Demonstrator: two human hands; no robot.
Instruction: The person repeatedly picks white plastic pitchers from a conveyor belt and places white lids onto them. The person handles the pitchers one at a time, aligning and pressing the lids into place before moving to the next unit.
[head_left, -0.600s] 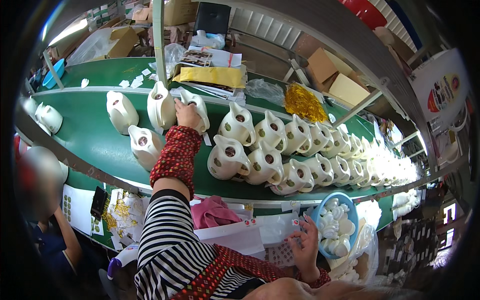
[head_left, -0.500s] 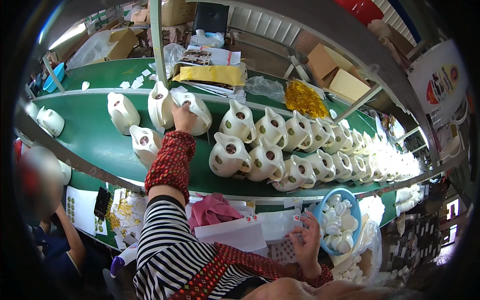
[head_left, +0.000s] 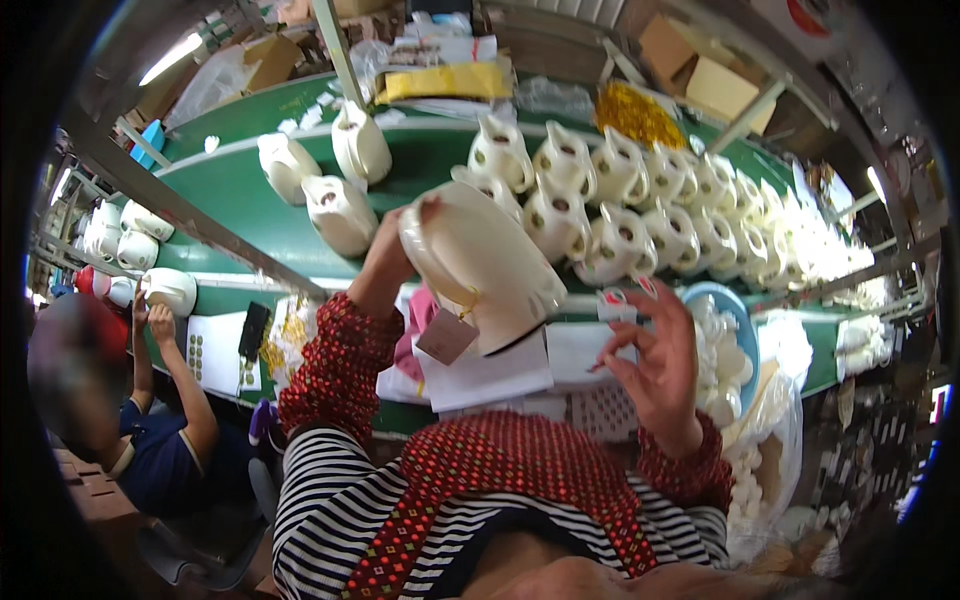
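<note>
My left hand (head_left: 392, 250) grips a cream plastic jug (head_left: 485, 265) by its upper left side and holds it tilted above the near edge of the green table. A small paper tag (head_left: 447, 337) dangles from the jug on a yellow string. The fingers on its far side are hidden. Right of the jug, my right hand (head_left: 660, 375) is raised with its fingers curled and partly apart. Small red-and-white stickers (head_left: 615, 299) show at its fingertips. Beneath the jug lie white sheets (head_left: 495, 380) and a pink cloth (head_left: 422, 306).
Several similar jugs (head_left: 560, 215) stand in two rows to the right, and three (head_left: 340, 215) stand at the left. A blue basin (head_left: 745, 350) of white lids is near my right hand. A metal post (head_left: 337, 50) rises behind. At the left, a person (head_left: 180, 430) handles another jug (head_left: 170, 291).
My left hand has lifted the jug from the far part of the table and brought it toward me. The right hand has moved up and right. The person's hands have come up to a jug.
</note>
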